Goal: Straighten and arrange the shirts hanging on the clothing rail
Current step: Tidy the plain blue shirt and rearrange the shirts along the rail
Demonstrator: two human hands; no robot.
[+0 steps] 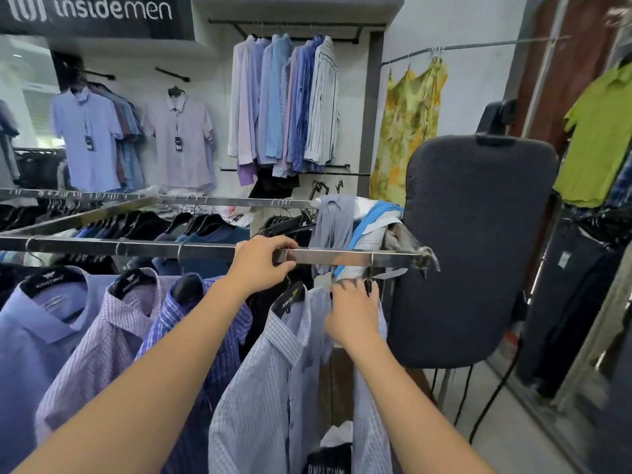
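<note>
Left hand (pixel 263 263) curled round hanger hook (pixel 286 256) on rail (pixel 136 247). Right hand (pixel 355 313) on pale checked shirt (pixel 273 388) shoulder, blurred, grip unclear. Padded board (pixel 478 251) beside rail end; clothes heap (pixel 342 220) behind.

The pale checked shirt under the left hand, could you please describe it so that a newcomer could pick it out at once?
Find the near shiny steel rail running toward the dark grey padded board. Near that end, below the left hand, hangs the pale blue fine-check shirt. Unlike the bolder blue plaid shirt further left, its black hanger carries a yellow-green logo.
</note>
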